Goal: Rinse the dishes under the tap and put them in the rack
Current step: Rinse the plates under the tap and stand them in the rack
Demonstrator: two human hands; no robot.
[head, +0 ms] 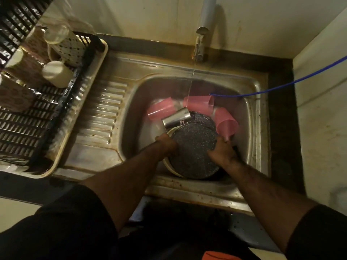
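A dark speckled plate (193, 145) lies tilted in the steel sink (251, 117), on top of other plates. My left hand (167, 143) grips its left rim. My right hand (222, 151) holds its right edge, fingers curled round it. Three pink plastic cups lie on their sides around it: one (161, 108) at the left, one (199, 103) under the water stream, one (226, 123) by my right hand. A steel tumbler (176, 118) lies against the plate's top. Water runs from the tap (200, 44).
A black dish rack (56, 109) in a cream tray stands at the left, holding several upturned mugs and a glass. The ribbed drainboard (101, 113) lies between rack and basin. A blue tube (281, 85) reaches into the sink from the right.
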